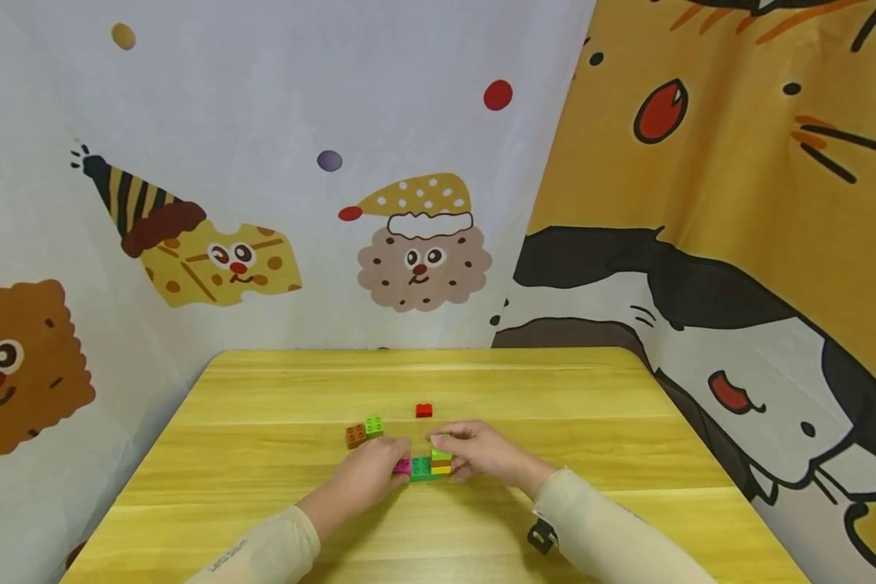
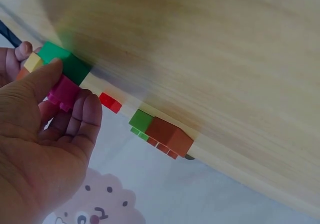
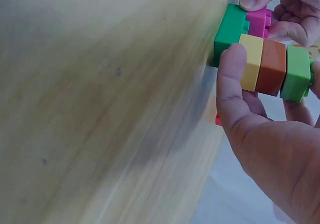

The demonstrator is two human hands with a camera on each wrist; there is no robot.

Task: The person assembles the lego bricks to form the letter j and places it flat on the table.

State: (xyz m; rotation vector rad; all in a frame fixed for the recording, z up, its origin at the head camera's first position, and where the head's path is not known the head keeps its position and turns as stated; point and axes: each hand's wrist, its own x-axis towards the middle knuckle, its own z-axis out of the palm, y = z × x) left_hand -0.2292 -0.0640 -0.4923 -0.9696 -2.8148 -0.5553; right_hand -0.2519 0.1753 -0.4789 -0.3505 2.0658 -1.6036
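On my head feed the left hand (image 1: 368, 469) pinches the magenta brick (image 1: 403, 466), thumb against fingers, at the left end of the green base brick (image 1: 420, 465), over the wooden table (image 1: 263, 389). Right hand (image 1: 482, 448) has fingers curled round the stack (image 1: 440, 464) on the base's right end: yellow brick (image 3: 251, 62), orange-brown brick (image 3: 272, 67), top lime brick (image 3: 296, 74); I make out a thin gap under the top one. Brown brick (image 1: 355, 436) and spare lime brick (image 1: 375, 426) touch, just beyond the left hand. Red brick (image 1: 424, 410) farther back. Fingers block part of the magenta brick and stack for me. Black object (image 1: 542, 537) by the right cuff (image 1: 555, 491), can't tell what; cartoon-print cloth (image 1: 263, 105) behind
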